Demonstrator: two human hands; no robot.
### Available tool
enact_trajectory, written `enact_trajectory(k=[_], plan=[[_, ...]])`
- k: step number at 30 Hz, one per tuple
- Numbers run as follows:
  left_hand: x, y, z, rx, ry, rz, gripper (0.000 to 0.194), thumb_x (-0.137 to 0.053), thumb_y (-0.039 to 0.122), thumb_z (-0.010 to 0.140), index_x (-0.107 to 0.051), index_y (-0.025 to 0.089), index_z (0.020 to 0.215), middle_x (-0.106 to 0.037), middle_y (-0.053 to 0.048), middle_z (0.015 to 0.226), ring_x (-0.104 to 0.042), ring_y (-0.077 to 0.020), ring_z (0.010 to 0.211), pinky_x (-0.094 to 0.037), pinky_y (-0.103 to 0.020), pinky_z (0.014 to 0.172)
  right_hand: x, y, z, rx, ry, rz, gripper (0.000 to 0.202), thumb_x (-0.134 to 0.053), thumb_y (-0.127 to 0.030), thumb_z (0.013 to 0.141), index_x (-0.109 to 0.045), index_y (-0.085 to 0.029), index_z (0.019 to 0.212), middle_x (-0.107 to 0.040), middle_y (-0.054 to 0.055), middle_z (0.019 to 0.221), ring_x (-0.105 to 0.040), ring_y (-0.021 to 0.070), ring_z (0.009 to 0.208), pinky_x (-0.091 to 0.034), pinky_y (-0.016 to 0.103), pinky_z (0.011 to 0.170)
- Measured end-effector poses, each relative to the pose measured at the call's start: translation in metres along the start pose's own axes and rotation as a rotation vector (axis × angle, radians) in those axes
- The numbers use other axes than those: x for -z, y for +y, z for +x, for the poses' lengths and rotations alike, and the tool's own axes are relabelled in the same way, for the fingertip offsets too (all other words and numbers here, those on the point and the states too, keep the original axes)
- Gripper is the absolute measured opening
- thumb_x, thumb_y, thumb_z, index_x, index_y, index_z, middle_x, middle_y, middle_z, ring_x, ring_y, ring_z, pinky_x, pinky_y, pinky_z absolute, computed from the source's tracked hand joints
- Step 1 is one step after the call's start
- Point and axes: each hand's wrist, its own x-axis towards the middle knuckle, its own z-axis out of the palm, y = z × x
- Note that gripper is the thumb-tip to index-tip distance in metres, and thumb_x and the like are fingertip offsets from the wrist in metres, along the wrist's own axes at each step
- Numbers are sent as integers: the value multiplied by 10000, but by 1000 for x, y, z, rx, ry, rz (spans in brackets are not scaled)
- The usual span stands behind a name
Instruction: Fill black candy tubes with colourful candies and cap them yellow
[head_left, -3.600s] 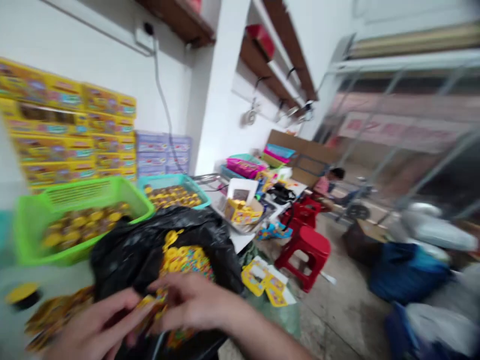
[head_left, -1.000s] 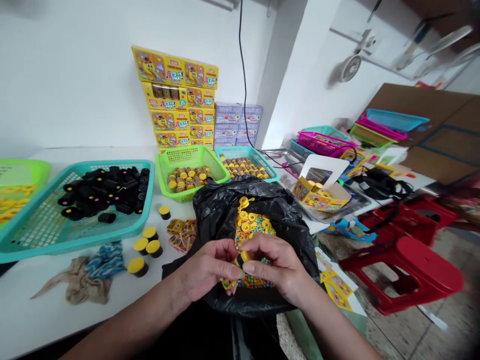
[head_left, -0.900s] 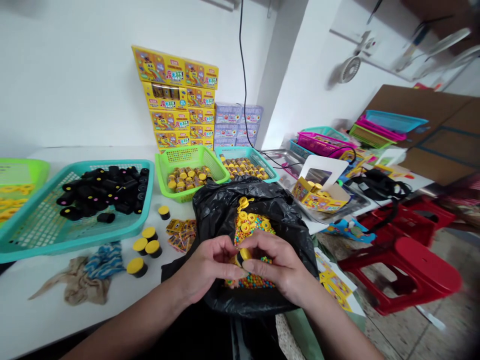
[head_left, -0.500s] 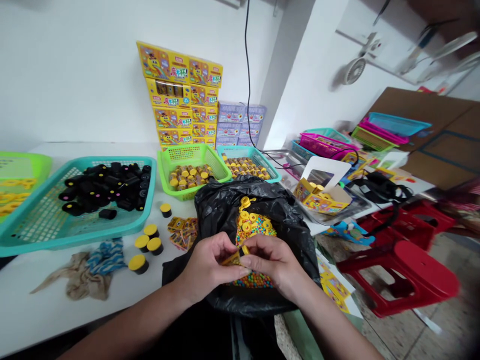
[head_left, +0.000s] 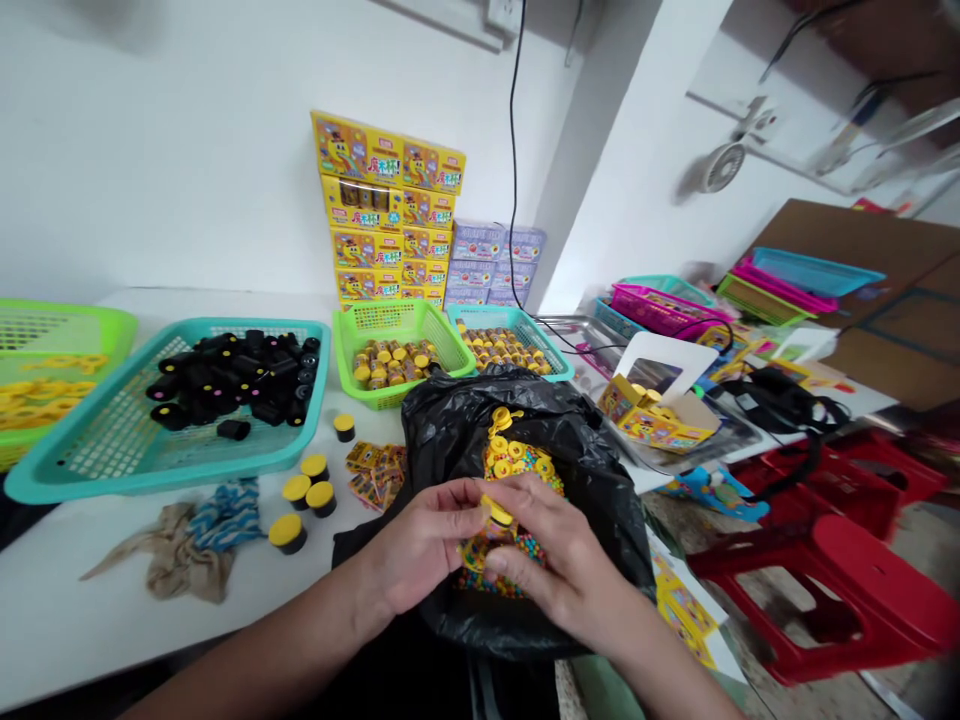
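both hands [head_left: 495, 550] pinch one yellow-capped tube [head_left: 491, 525] over the bag [head_left: 600, 500]; cap up, fingers shut round it, right hand nearer the cap.

Two hands [head_left: 487, 560], one black bag [head_left: 457, 440], four loose yellow-capped tubes [head_left: 309, 490], two red stools [head_left: 832, 590].

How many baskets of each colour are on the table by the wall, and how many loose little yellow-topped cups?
Green baskets: 2
Teal baskets: 2
Loose yellow-topped cups: 5
Total: 9
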Motion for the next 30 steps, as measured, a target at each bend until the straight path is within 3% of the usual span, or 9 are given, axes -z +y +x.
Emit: enact_trajectory(k=[5, 8, 11, 16, 19, 23, 30], plan=[[-3, 2, 2, 33, 18, -70, 184, -777, 257, 731, -676, 125, 809, -627, -27, 748, -584, -112, 643, -471, -235, 597, -17, 1, 0, -65, 133, -51, 320, -610, -303, 904, -603, -230, 1215, -609, 67, 1009, -586, 199, 935, -495, 325, 804], [-6, 1, 3, 21, 104, -49, 218, -825, 231, 655, -648, 126, 728, -596, 0, 671, -564, -96, 609, -425, -210, 562, -18, -1, 0, -69, 143, -92, 214, -687, -290, 840, -654, -216, 1038, -603, 36, 858, -589, 182, 800, -488, 296, 681], [-9, 0, 5, 23, 176, 9, 321, -869, 224, 565, -643, 131, 774, -620, -2, 697, -588, -116, 622, -421, -220, 556, -16, -1, -1, -14, 173, -152, 129, -691, -248, 818, -631, -227, 930, -596, 16, 775, -593, 169, 709, -486, 282, 611], [-13, -1, 19, 33, 133, 11, 459, -780, 549, 634, -606, 144, 762, -647, -44, 660, -589, -146, 526, -396, -249, 489, -13, 20, -6, 122, 440, -401, 236, -665, -273, 821, -612, -260, 1051, -611, 73, 844, -627, 222, 710, -515, 333, 577], [-16, 2, 25, 8, 192, -32, 412, -840, 446, 572, -594, 143, 707, -625, -23, 606, -558, -125, 483, -391, -246, 486, -13, 30, -8, 184, 430, -456, 326, -646, -305, 821, -606, -271, 1142, -619, 111, 889, -642, 264, 736, -532, 373, 577], [-18, 8, 27, -55, 277, -59, 342, -864, 241, 508, -615, 141, 720, -636, -17, 625, -563, -128, 505, -390, -246, 506, -18, 30, -9, 40, 343, -344, 417, -634, -266, 837, -547, -279, 1244, -635, 126, 952, -648, 293, 789, -542, 414, 621], [-11, 5, 24, 39, 241, -190, 248, -749, 343, 751, -668, 111, 781, -633, -27, 668, -557, -106, 553, -426, -244, 593, -33, 18, 1, 149, 481, -474, 459, -633, -167, 857, -555, -282, 1295, -628, 85, 917, -638, 247, 789, -551, 374, 661]])
